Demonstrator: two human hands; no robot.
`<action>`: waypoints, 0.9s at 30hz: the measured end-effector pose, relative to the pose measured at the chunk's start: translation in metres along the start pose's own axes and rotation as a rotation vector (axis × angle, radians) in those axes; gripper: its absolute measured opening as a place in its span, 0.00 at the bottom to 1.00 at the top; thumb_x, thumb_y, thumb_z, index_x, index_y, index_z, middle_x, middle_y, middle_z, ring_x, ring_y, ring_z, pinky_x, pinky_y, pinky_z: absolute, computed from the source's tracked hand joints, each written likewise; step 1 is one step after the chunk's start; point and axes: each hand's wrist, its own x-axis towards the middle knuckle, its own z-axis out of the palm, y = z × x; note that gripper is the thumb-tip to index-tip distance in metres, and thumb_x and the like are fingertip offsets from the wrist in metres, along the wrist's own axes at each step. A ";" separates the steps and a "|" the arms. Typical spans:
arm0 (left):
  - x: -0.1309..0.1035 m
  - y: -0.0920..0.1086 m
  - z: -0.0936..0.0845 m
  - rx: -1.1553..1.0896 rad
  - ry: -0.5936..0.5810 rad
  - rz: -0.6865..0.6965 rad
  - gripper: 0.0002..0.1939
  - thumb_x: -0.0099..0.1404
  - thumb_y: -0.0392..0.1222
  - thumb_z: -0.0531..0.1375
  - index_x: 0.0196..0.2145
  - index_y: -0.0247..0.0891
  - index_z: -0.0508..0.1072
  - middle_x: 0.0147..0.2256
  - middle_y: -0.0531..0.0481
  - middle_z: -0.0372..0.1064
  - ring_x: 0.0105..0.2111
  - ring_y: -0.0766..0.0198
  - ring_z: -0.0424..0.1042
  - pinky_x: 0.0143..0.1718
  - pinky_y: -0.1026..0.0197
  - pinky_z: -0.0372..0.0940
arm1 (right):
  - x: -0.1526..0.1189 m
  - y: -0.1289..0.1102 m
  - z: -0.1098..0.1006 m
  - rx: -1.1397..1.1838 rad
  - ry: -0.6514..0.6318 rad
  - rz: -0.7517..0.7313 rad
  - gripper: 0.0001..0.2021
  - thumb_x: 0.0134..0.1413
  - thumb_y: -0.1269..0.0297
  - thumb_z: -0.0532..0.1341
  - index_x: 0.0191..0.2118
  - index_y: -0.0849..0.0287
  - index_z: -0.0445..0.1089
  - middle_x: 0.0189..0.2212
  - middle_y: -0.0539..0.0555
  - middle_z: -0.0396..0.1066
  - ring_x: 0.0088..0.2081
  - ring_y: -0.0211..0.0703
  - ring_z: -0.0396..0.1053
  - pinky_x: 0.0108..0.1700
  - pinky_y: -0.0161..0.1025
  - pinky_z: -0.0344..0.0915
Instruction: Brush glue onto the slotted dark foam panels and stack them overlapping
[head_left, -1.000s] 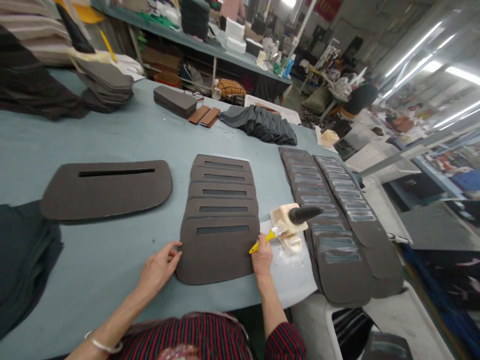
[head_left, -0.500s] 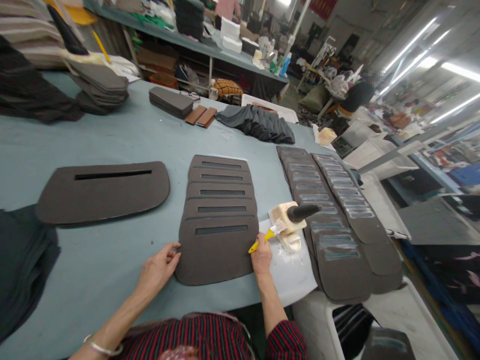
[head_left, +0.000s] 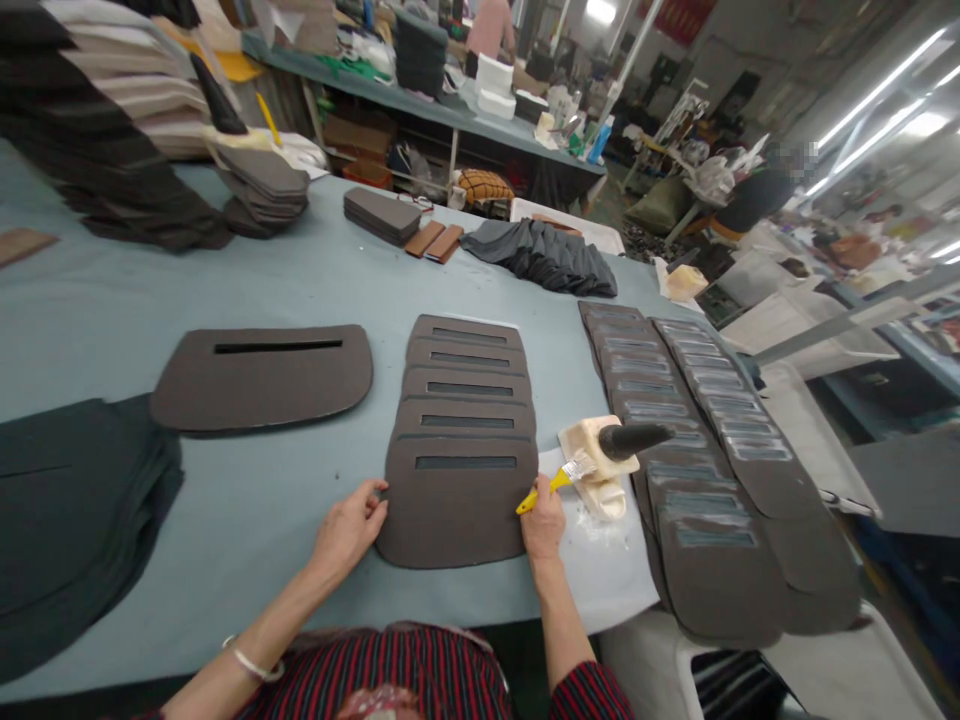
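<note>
Several grey-brown slotted panels (head_left: pixel 457 515) lie overlapped in a stepped row, each showing a long dark slot. My left hand (head_left: pixel 349 530) has its thumb and fingers pinched at the left edge of the front panel. On the opposite edge, my right hand (head_left: pixel 545 525) grips a yellow-handled brush (head_left: pixel 555 483) while touching the panel's side. The brush's bristles point toward a cream-coloured block (head_left: pixel 589 447) that has a black cone-shaped piece (head_left: pixel 636 440) on it. Under the block is a white sheet (head_left: pixel 607 560) with whitish smears.
Overlapping panels with shiny strips around their slots (head_left: pixel 720 570) lie at right. A slotted panel stack (head_left: pixel 262 385) and dark fabric pieces (head_left: pixel 82 520) are at left. Farther back are grey folded pieces (head_left: pixel 540 255) and brown strips (head_left: pixel 444 243). A white bin (head_left: pixel 652 660) stands below the table's right edge.
The view has turned left, so the tabletop items appear farther right. Both hands stay at the front panel's edges, and the brush remains in my right hand.
</note>
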 end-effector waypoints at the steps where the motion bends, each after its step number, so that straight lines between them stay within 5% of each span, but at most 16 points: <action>1: 0.000 0.000 0.000 0.000 0.007 0.006 0.15 0.62 0.46 0.50 0.46 0.44 0.65 0.29 0.55 0.70 0.29 0.65 0.69 0.32 0.64 0.58 | 0.000 0.000 0.000 0.000 -0.009 0.001 0.16 0.53 0.78 0.49 0.45 0.59 0.64 0.29 0.53 0.63 0.31 0.42 0.60 0.32 0.36 0.54; 19: -0.001 0.001 -0.002 0.007 0.029 -0.012 0.14 0.62 0.44 0.51 0.45 0.44 0.66 0.29 0.55 0.70 0.28 0.66 0.69 0.31 0.64 0.57 | 0.001 -0.001 0.000 0.023 -0.007 0.013 0.13 0.59 0.74 0.48 0.45 0.60 0.66 0.27 0.52 0.61 0.29 0.42 0.59 0.31 0.36 0.54; 27: -0.004 0.011 -0.001 0.140 0.052 0.012 0.14 0.63 0.42 0.50 0.46 0.43 0.66 0.33 0.51 0.70 0.32 0.63 0.68 0.33 0.62 0.58 | 0.000 -0.001 0.001 0.011 -0.014 0.018 0.14 0.54 0.77 0.49 0.43 0.60 0.66 0.27 0.52 0.61 0.29 0.40 0.58 0.31 0.35 0.53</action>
